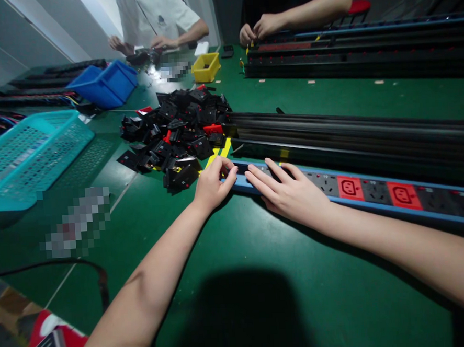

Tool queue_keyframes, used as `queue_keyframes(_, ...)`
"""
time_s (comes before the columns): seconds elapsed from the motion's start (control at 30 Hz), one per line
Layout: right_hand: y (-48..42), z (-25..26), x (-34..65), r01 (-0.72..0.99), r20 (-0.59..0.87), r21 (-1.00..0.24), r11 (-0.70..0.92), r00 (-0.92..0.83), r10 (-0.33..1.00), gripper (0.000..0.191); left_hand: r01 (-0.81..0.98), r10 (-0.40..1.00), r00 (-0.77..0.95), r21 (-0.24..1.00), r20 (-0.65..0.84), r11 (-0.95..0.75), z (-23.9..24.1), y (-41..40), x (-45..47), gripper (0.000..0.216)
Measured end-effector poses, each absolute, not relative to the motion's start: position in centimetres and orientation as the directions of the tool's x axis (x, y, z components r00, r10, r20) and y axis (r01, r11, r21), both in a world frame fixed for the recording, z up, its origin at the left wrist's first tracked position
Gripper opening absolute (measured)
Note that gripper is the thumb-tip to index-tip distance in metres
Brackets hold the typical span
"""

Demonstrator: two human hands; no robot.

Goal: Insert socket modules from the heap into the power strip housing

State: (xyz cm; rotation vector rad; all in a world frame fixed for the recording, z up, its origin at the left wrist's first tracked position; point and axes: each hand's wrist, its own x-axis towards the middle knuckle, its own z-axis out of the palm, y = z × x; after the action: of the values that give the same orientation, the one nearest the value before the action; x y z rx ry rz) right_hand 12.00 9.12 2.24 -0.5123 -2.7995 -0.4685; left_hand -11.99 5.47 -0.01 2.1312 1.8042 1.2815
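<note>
A long blue-edged power strip [374, 188] with black and red sockets lies across the green table [236, 246]. My left hand [212, 182] is curled at the strip's left end, fingers pinched against its end; whether anything is in them is hidden. Flat on the strip just to the right lies my right hand [288, 193], its fingers stretched out and pointing left. A heap of loose black and red socket modules [178, 132] sits just beyond my left hand.
Long black strip housings [351, 129] lie behind the blue strip, more at the far right [358, 50]. A teal basket [26, 154] stands left, blue bins [104, 84] and a yellow bin [206, 66] farther back. Two other people's hands [257, 29] work across the table.
</note>
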Motion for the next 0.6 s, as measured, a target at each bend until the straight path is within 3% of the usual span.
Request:
queue_keyframes(0.33,9.0,2.0,11.9,0.396,0.340,0.280,0.874,-0.893,0.295,0.055,0.686,0.865,-0.197,0.695,0.461,-0.214,0.1,5.8,-12.2,0.019)
queue_keyframes(0.6,9.0,1.9,11.9,0.396,0.352,0.311,0.864,-0.892,0.282,0.047,0.613,0.805,-0.356,0.768,0.476,-0.183,-1.1,6.7,-13.4,0.022)
